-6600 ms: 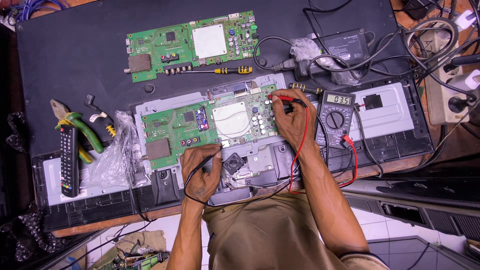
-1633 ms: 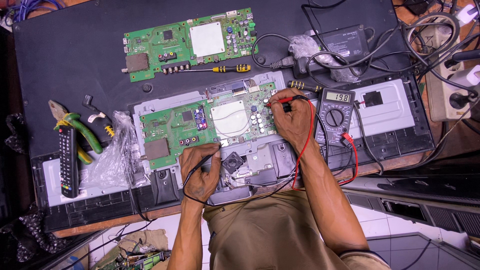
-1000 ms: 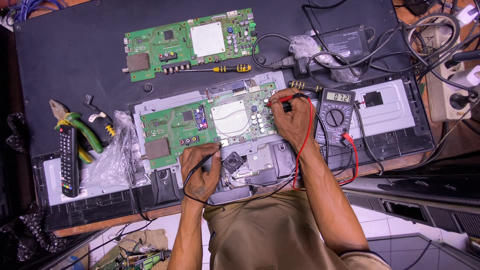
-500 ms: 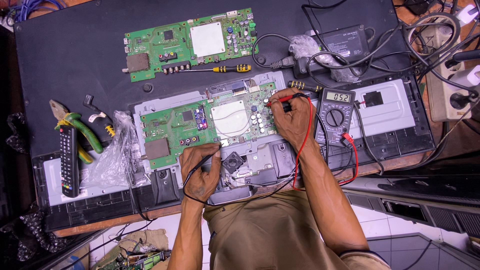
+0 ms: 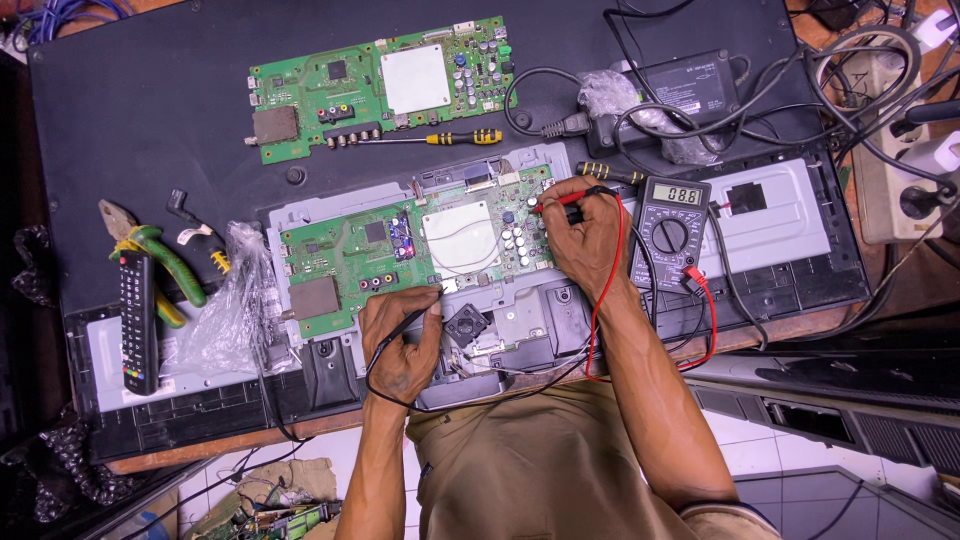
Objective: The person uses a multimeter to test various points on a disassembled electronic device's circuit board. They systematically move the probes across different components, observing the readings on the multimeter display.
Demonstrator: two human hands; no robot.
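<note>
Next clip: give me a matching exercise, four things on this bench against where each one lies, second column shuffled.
Things:
1. remote control
2. multimeter
3. yellow-and-black screwdriver
4. red probe

Places:
A. in the right hand, tip on the near circuit board
B. just below the far circuit board
C. far left, beside green-handled pliers
D. right of the right hand

Pairs: 1-C, 2-D, 3-B, 4-A

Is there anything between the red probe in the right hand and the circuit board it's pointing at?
Nothing visible: the red probe in the right hand reaches the green circuit board directly, tip among the small capacitors.
</note>
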